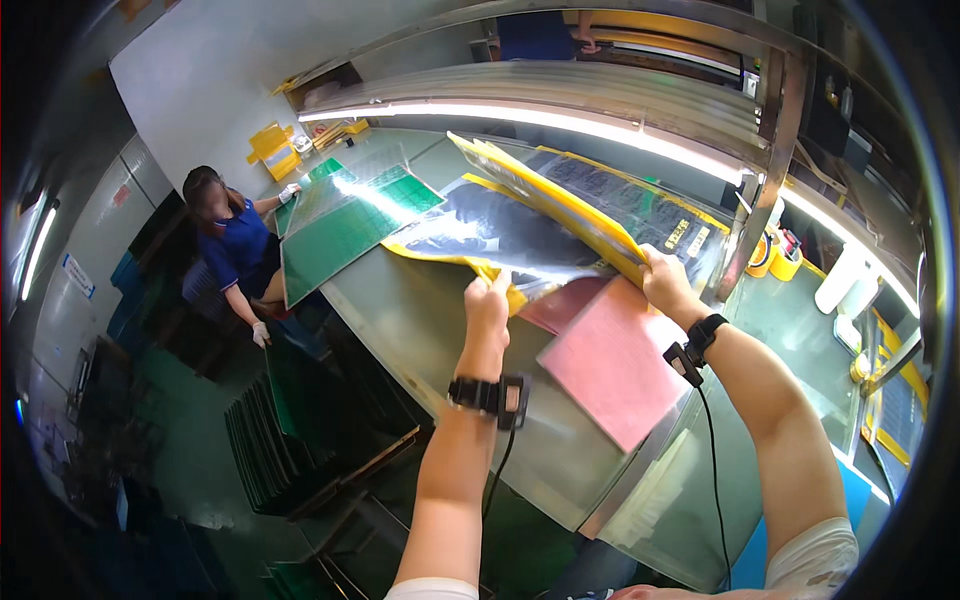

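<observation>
My left hand [488, 305] is closed on the near yellow-taped edge of a dark, glossy film sheet [480, 225] lying above the table. My right hand [668, 282] pinches the corner of a raised yellow-edged sheet [560, 205], which stands tilted up from the film. Whether these two sheets are joined along one side, I cannot tell. Below and between my hands, pink sheets [620, 365] lie on the table, partly covered by the film. Another dark film with yellow borders [650, 195] rests behind the raised sheet.
At the left, a person [238, 240] in white gloves touches a green panel [350, 235] on the table [480, 375]. Several green panels [262, 435] stand racked below. A metal post [770, 150] and tape rolls [785, 262] are at the right; a lit shelf [530, 115] spans the back.
</observation>
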Demonstrator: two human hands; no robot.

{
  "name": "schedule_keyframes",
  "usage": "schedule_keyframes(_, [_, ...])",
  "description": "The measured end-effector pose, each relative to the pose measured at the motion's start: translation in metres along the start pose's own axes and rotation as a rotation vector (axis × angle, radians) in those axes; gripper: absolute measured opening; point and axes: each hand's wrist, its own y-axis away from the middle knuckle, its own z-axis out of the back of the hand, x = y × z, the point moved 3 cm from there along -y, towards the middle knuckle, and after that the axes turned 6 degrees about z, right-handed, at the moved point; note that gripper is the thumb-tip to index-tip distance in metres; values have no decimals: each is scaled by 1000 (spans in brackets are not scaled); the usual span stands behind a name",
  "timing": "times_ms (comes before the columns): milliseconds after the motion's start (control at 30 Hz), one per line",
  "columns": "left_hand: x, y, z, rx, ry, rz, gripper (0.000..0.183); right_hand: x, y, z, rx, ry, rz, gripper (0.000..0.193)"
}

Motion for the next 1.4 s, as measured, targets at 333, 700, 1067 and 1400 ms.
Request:
schedule_keyframes(333, [47, 105, 56, -136, -160, 42, 12, 5, 26, -18, 214, 164, 50, 18])
schedule_keyframes(700, [-7, 249, 159, -226, -3, 164, 20, -10, 22, -6, 154, -1, 5, 26])
schedule_keyframes(1067, [46, 289, 229, -184, 336, 643, 26, 11, 6, 19, 174, 286, 169, 17])
schedule_keyframes(1400, [35, 249, 185, -155, -173, 283, 33, 0, 8, 41, 205, 318, 145, 16])
